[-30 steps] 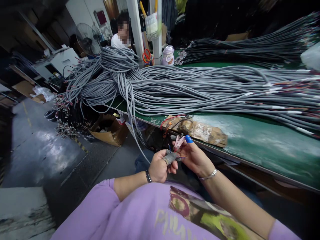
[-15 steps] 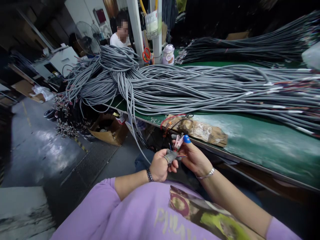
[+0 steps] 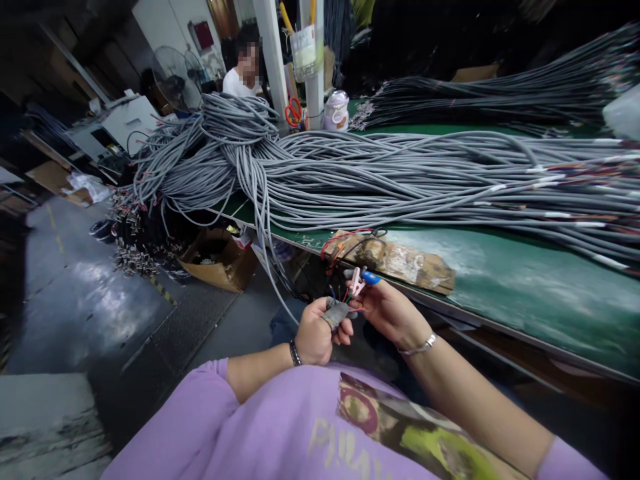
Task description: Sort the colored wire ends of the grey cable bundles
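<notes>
My left hand (image 3: pixel 321 328), with grey tape or a cover on its thumb, is closed on the end of a grey cable (image 3: pixel 280 297). Thin coloured wires (image 3: pixel 349 295) fan out above that grip. Just to the right, my right hand (image 3: pixel 387 305), a blue cover on one finger, pinches a small pink clip (image 3: pixel 357 283) beside the wires. Both hands are close together in front of the bench edge. Behind them a worn wooden block (image 3: pixel 400 261) lies on the green bench top (image 3: pixel 505 280), with red and black leads (image 3: pixel 350 235) at its left end.
Long grey cables (image 3: pixel 400 173) cover the bench, coiled at the left. Black cables (image 3: pixel 480 100) lie behind. A lidded jar (image 3: pixel 336 110) and red-handled scissors (image 3: pixel 294 112) stand by a post. An open carton (image 3: pixel 215 267) is below left. A person (image 3: pixel 241 73) is beyond the bench.
My right hand has moved slightly away from my left, to the right. The pink clip is tilted differently, and the coloured wires are more visible between the hands.
</notes>
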Available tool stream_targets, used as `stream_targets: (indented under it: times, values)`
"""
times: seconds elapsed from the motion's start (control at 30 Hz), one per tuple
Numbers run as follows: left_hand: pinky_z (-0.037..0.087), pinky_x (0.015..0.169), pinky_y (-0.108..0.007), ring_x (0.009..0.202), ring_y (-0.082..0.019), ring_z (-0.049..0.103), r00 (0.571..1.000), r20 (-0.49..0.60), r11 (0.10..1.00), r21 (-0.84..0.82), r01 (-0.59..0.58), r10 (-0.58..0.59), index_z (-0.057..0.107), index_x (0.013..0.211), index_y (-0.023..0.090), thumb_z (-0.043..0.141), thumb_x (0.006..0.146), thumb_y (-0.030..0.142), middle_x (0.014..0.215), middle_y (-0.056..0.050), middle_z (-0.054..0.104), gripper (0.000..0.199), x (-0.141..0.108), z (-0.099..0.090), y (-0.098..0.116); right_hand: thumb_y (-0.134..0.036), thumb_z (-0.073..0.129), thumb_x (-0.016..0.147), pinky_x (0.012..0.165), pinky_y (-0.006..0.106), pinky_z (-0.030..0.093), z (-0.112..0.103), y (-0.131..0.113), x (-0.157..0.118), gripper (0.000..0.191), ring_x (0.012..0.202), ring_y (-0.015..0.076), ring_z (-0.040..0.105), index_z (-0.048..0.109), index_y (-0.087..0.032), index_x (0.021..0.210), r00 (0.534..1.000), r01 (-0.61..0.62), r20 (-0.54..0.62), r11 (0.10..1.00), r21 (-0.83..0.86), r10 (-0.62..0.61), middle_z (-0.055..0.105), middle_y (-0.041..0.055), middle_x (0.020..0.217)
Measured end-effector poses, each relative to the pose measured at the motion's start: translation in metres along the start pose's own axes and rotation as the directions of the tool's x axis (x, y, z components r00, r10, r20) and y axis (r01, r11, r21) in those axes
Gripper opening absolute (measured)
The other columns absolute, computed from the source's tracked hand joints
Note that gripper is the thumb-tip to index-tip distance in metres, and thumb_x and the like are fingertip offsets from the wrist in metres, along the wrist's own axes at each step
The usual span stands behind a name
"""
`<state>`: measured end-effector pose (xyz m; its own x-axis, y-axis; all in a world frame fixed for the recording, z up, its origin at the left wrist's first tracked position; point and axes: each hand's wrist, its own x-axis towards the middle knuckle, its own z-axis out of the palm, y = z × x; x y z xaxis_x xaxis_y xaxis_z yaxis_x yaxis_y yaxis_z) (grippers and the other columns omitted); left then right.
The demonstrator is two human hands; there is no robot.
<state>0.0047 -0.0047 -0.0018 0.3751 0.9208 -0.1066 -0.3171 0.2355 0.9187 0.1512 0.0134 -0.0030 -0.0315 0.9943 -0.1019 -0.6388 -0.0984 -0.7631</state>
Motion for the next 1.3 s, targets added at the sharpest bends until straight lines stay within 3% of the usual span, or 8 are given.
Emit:
stream_targets:
  times: [0.1,0.23,0.43,0.63,0.8,0.93,1.1,1.3]
  values:
    - [0.024,0.034,-0.017,0.034,-0.006,0.048,1.000,-0.005,1.000,-0.015,-0.007,0.007,0.053,0.071,0.016,0.071,0.068,0.048,0.050,0.002,0.059,0.037,0.002,0.002,0.001,-0.054,0.063,0.080,0.058,0.028,0.046,-0.002,0.008,-0.001,0.033,0.063,0.0154,0.055,0.067,-0.020,0.079,0.993,0.116,-0.023,0.988,-0.107,-0.119,0.065,0.0031,0.073]
    - [0.023,0.034,-0.017,0.034,-0.006,0.048,1.000,-0.022,1.000,-0.014,0.000,0.000,0.053,0.071,0.016,0.072,0.067,0.050,0.051,0.002,0.059,0.039,0.004,0.004,0.000,-0.060,0.065,0.076,0.058,0.028,0.044,-0.006,0.019,-0.003,0.037,0.062,0.0158,0.052,0.066,-0.023,0.073,0.926,0.322,-0.114,0.910,-0.261,-0.361,0.060,0.0012,0.066]
    - [0.022,0.034,-0.017,0.034,-0.006,0.047,1.000,-0.009,1.000,0.011,-0.001,0.001,0.052,0.070,0.016,0.071,0.066,0.054,0.050,0.002,0.059,0.043,0.004,0.006,-0.003,-0.062,0.072,0.068,0.056,0.029,0.048,-0.004,0.016,0.004,0.043,0.060,0.0155,0.056,0.069,-0.020,0.077,0.998,0.054,-0.026,0.997,0.048,-0.053,0.069,0.0047,0.078]
    - [0.022,0.034,-0.018,0.033,-0.006,0.047,0.999,-0.030,0.999,0.024,0.026,-0.025,0.053,0.070,0.016,0.072,0.063,0.058,0.051,0.002,0.059,0.047,0.005,0.004,-0.004,-0.053,0.075,0.071,0.059,0.026,0.052,-0.003,0.016,0.009,0.033,0.059,0.0135,0.059,0.071,-0.022,0.079,0.998,0.055,-0.006,0.992,0.115,-0.055,0.070,0.0011,0.076]
    - [0.022,0.034,-0.017,0.033,-0.006,0.047,0.999,-0.019,0.998,0.051,0.041,-0.040,0.053,0.070,0.016,0.072,0.063,0.058,0.051,0.002,0.059,0.047,0.004,0.002,-0.006,-0.061,0.071,0.071,0.059,0.025,0.051,-0.001,0.017,0.003,0.039,0.062,0.0125,0.058,0.069,-0.023,0.080,0.999,0.040,-0.002,0.993,0.112,-0.040,0.069,0.0002,0.078]
    - [0.022,0.035,-0.017,0.034,-0.006,0.047,1.000,-0.020,0.997,0.078,0.021,-0.020,0.053,0.072,0.016,0.070,0.065,0.057,0.051,0.002,0.059,0.045,0.002,-0.003,-0.007,-0.067,0.061,0.075,0.060,0.027,0.051,-0.007,0.015,-0.003,0.045,0.067,0.0149,0.059,0.068,-0.023,0.079,0.998,0.031,0.060,0.999,0.036,-0.033,0.069,0.0035,0.084]
    - [0.030,0.037,-0.017,0.038,-0.007,0.051,0.998,0.033,0.980,0.192,-0.053,0.048,0.053,0.071,0.016,0.067,0.071,0.057,0.055,0.000,0.062,0.044,0.001,-0.016,-0.014,-0.069,0.069,0.065,0.064,0.028,0.050,-0.020,0.001,-0.011,0.054,0.068,0.0154,0.061,0.069,-0.017,0.080,0.969,-0.138,0.172,0.967,-0.213,0.176,0.067,0.0057,0.077]
    - [0.038,0.043,-0.019,0.045,-0.009,0.056,0.990,0.130,0.943,0.321,-0.084,0.044,0.055,0.072,0.015,0.065,0.073,0.058,0.059,-0.001,0.063,0.044,-0.001,-0.022,-0.017,-0.046,0.081,0.063,0.058,0.025,0.043,-0.009,-0.023,-0.020,0.035,0.060,0.0122,0.053,0.066,-0.015,0.067,0.962,0.037,0.246,0.829,-0.558,0.122,0.062,0.0011,0.064]
